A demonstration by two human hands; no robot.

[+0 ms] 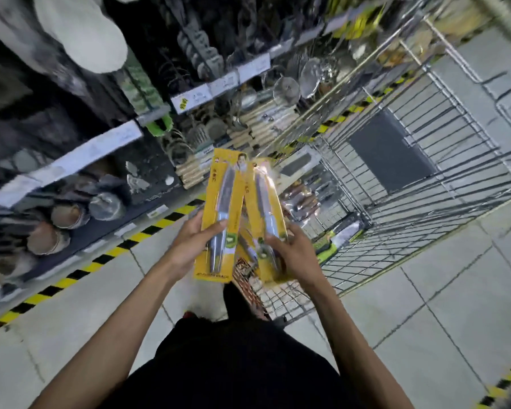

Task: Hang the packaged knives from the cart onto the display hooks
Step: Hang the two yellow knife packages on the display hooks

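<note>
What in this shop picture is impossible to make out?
Head view:
- Print on the yellow card knife pack in the left hand and on the twin pack in the right hand: too small, with glare.
- White shelf price labels: motion-blurred.
- Free hooks: lost among the dark, blurred display shelves.
- Silver wire cart contents: partly behind the packs.

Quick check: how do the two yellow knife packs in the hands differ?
The left pack leans right at the top, gripped by the left hand; the right pack leans left, gripped by the right hand. Glare washes the right pack; the left pack's print reads clearer. Both are yellow, each showing one knife.
</note>
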